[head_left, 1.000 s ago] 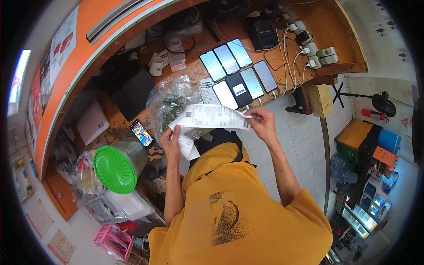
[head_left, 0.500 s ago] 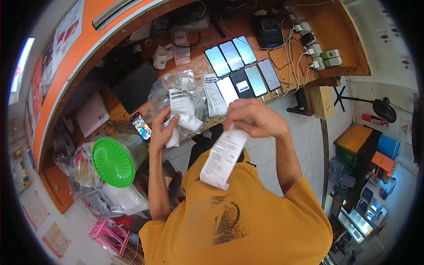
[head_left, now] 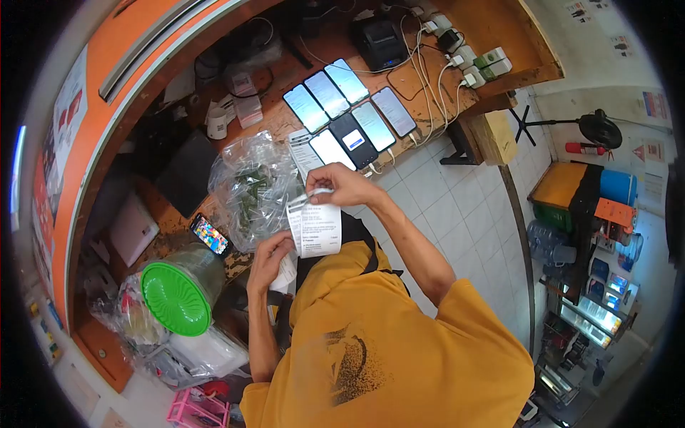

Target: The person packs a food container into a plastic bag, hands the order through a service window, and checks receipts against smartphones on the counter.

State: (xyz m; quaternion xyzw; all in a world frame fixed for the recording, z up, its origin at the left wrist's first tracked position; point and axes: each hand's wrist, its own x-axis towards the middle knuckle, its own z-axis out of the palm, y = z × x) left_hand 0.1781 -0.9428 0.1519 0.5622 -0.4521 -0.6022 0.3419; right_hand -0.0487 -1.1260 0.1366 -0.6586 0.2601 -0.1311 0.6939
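Note:
My right hand [head_left: 344, 187] pinches the top edge of a printed paper receipt [head_left: 319, 232], which hangs in front of the desk edge. Close by on the left, my left hand [head_left: 271, 258] is closed on more white receipt paper [head_left: 285, 273]; its fingers meet the hanging receipt's lower left side. Behind both hands lies a crumpled clear plastic bag [head_left: 246, 187]. Another printed receipt [head_left: 304, 151] rests flat beside the lit phones. Several phones, among them a dark one with a white pop-up [head_left: 354, 140], lie in two rows on the desk [head_left: 275, 100].
A phone with a colourful screen [head_left: 210, 235] lies near a clear tub with a green lid [head_left: 176, 299]. White charging cables [head_left: 427, 93] run from adapters to the phones. At the back sits a black printer [head_left: 378, 44]. A dark laptop [head_left: 187, 173] is on the left.
My right hand has brought its receipt left, up against my left hand, which sits slightly lower. The receipt paper is now gathered between both hands. The whole view has shifted.

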